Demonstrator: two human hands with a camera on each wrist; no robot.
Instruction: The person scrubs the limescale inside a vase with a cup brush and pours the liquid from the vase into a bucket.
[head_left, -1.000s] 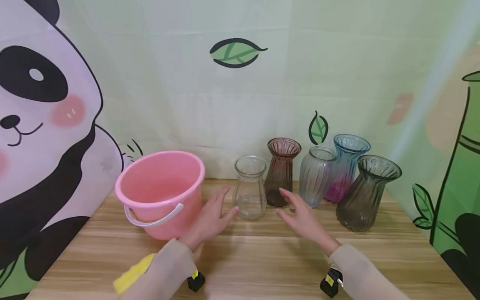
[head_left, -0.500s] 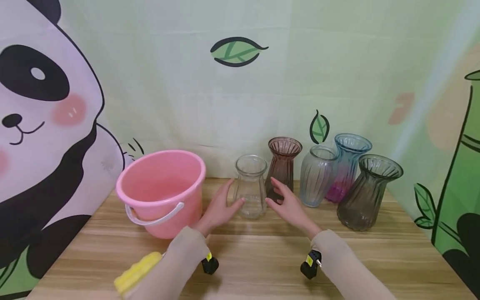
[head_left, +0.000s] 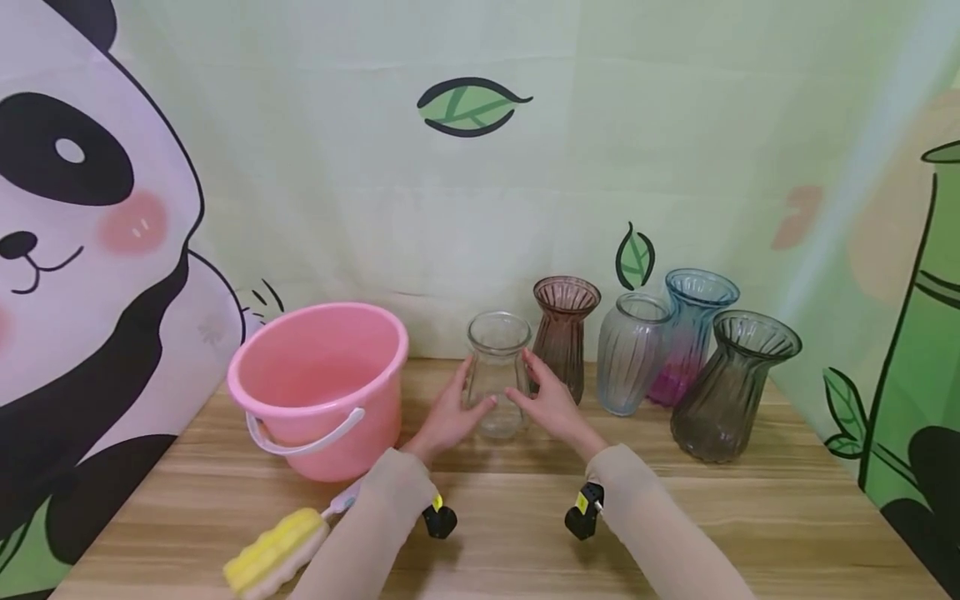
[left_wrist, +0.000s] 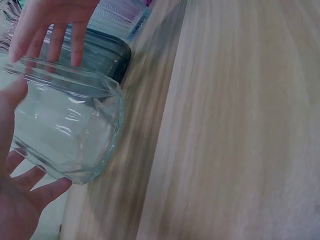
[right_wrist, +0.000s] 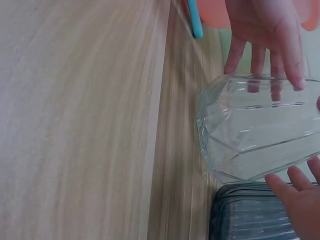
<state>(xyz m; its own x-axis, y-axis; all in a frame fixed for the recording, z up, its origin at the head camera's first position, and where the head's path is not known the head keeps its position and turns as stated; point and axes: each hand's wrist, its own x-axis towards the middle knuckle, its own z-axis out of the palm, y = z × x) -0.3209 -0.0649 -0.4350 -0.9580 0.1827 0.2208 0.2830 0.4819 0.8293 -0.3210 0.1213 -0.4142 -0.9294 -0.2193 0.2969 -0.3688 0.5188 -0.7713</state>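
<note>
Standing at the left, the pink bucket [head_left: 345, 458] is near the left sleeve [head_left: 367, 533]. Before it lies a brush with a yellow sponge head [head_left: 273, 550], whose stick goes out of sight behind this sleeve. If the sleeve swings outward, I think it may push the brush or bump the bucket.

Next comes the left hand [head_left: 450, 417]. Its fingers are almost straight and parted, laid along the left side of the clear vase [head_left: 497, 375], with the thumb in front; how firmly they press, I cannot tell. The vase is upright on the table [head_left: 517, 533], between both hands. The right hand [head_left: 555, 404] mirrors this: long, spread fingers at the right side, thumb forward, no closed grasp. Glass is smooth, so in my judgement a lift with such flat fingers could let the vase slip, above all if one side presses less.

Just behind the right hand is the brown vase [head_left: 566, 333]. Whether the knuckles touch it I cannot say, but a small outward move could knock it. Further right, the ribbed clear vase [head_left: 628, 358], the blue-and-pink vase [head_left: 701, 300] and the dark grey vase [head_left: 727, 400] stand close together, so one falling vase might chip its neighbour.
</note>
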